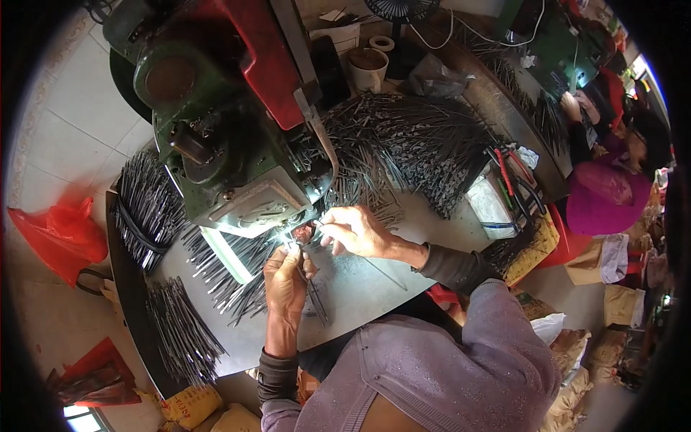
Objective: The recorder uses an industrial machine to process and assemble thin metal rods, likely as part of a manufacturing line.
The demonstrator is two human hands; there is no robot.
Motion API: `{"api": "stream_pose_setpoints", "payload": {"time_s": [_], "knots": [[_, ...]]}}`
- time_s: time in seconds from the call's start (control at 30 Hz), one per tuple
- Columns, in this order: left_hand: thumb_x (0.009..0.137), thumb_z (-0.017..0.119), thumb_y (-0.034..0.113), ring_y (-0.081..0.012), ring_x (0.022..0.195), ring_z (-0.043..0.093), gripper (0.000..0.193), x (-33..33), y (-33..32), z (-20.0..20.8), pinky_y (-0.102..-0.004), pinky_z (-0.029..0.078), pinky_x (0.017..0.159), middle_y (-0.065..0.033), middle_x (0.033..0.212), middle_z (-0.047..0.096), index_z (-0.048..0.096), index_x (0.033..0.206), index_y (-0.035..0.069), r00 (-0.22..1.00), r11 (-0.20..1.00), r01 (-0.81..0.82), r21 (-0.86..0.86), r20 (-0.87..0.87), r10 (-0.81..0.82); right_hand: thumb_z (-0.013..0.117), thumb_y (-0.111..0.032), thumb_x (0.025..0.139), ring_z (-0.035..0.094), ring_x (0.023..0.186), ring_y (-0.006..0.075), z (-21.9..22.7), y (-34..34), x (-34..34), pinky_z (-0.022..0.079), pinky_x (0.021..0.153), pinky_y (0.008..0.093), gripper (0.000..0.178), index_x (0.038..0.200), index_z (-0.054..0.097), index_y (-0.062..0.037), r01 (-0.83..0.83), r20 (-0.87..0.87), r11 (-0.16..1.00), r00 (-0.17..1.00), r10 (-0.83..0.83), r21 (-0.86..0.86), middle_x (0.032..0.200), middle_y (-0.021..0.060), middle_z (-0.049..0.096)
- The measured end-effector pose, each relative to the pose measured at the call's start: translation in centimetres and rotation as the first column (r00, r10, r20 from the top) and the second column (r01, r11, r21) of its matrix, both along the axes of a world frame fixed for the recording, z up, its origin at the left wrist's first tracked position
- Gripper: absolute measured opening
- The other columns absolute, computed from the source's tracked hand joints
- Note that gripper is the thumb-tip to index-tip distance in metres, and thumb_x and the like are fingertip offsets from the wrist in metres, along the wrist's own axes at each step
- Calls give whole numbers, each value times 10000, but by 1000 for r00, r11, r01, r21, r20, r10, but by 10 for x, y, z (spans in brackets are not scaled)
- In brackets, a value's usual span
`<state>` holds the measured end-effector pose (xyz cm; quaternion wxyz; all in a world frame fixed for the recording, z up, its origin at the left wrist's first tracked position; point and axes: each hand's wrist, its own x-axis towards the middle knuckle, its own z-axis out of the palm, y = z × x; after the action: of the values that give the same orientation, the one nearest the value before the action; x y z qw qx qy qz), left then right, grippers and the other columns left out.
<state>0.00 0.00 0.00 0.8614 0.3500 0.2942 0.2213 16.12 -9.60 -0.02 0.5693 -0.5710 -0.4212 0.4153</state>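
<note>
A green press-like machine with a red side panel stands over the metal tabletop. Right under its lit head, my left hand is closed, its fingertips pinching thin black strips that hang down past the palm. My right hand reaches in from the right, thumb and finger pinched together near the machine's working point. Whatever sits in that pinch is too small to make out. A reddish-brown piece shows between the two hands.
Bundles of black strips lie on the left, with a large heap behind my right hand. A box holding red-handled pliers stands at right. Behind are a cup and a fan. A co-worker in magenta sits far right.
</note>
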Motion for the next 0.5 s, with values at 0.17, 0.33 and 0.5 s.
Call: {"api": "stream_pose_setpoints", "payload": {"time_s": [0.17,0.33,0.5], "knots": [[854,520,80,-132,539,476,64,5,0,3,-244,370,489,-64,677,543,522,853,16,999,1000,-24,-7,38,25,525,-79,825,560,510,98,1,6,-4,453,462,236,144,869,609,30,75,110,997,991,-77,29,671,81,619],[846,526,69,-132,541,479,44,4,7,1,-245,374,491,-65,685,545,522,842,25,998,999,-55,4,39,54,551,-90,814,516,495,59,-6,12,-8,421,453,220,134,831,615,27,109,89,985,988,-122,135,619,55,596],[831,545,63,-139,540,489,44,2,12,-2,-250,384,481,-74,696,547,520,838,27,999,999,-33,38,32,32,576,-101,804,512,495,50,2,12,-9,415,457,224,122,778,613,12,78,64,997,995,-78,4,581,46,585]]}}
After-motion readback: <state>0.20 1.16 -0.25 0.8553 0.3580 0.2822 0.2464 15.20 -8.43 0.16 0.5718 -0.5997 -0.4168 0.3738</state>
